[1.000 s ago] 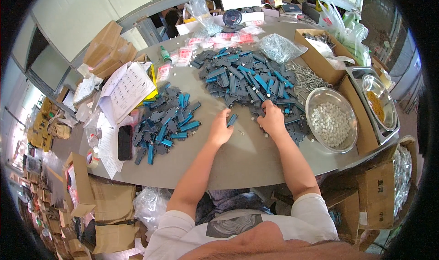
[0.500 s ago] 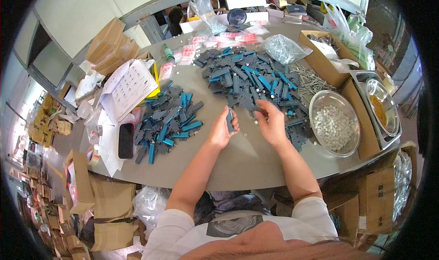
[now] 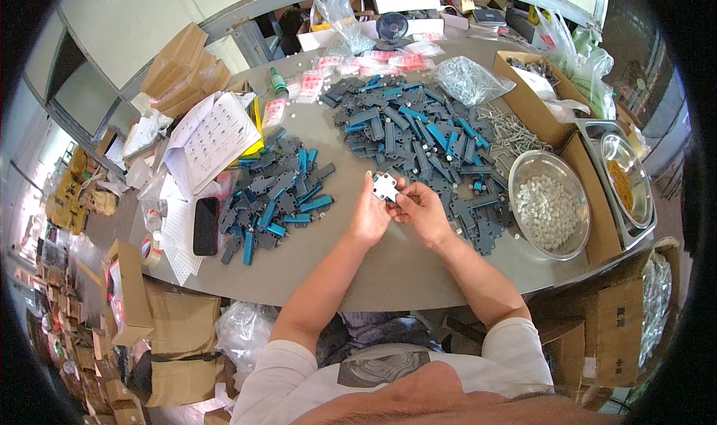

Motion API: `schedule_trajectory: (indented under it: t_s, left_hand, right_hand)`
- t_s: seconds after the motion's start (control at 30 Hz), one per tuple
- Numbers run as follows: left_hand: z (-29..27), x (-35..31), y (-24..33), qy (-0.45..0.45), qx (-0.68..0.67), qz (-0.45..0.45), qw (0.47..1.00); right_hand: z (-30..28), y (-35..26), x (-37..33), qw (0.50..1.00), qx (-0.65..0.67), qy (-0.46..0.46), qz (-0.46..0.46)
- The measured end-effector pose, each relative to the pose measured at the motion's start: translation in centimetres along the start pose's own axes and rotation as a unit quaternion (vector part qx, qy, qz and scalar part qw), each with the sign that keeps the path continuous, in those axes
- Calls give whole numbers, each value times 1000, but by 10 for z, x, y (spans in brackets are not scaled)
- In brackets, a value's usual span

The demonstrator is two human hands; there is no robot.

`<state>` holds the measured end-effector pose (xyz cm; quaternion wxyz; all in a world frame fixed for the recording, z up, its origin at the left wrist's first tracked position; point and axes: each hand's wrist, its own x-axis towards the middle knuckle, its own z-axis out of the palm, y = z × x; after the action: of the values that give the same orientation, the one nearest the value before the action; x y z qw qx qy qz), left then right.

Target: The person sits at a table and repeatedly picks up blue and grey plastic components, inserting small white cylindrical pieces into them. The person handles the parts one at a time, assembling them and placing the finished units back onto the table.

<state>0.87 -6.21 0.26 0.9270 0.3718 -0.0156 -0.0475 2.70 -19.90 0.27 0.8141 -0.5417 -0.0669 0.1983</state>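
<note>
Both hands meet over the middle of the table around one small plastic fitting. Its flat plate with holes faces up and looks pale in the light. My left hand is closed around it from the left, with the thumb upright beside the plate. The thumb and fingers of my right hand pinch its lower right edge. Just beyond the hands spreads a large pile of similar dark grey and blue fittings. A smaller pile of them lies to the left.
At the right stand a steel bowl of small white caps, a heap of screws and a cardboard box. A phone and printed sheets lie at the left. Small plastic packets and a fan are at the back.
My right hand has moved left from beside the large pile and now grips the fitting in my left hand. The fitting has turned from its narrow dark side to its flat plate.
</note>
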Motion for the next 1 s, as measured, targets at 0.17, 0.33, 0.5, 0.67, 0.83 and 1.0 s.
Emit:
schedule_trajectory:
  t_s: [0.17,0.33,0.5,0.67,0.83,1.0]
  left_hand:
    - [2,-6,1,-24,100,37,994]
    - [4,-1,-3,-56,89,112,988]
    - [2,0,1,-82,-15,60,995]
    - [-1,1,-1,-82,21,-18,996]
    - [-7,2,17,116,104,-63,986]
    - [-37,12,55,213,-54,228,948]
  right_hand:
    - [-1,-2,-1,998,-64,1,-7]
    - [9,-26,-14,940,-341,8,-17]
    - [7,-23,-15,881,-435,-5,-185]
    - [3,-27,-12,876,-426,18,-226]
    - [-48,-32,14,719,-618,180,-263]
    - [-108,-30,21,554,-717,347,-242]
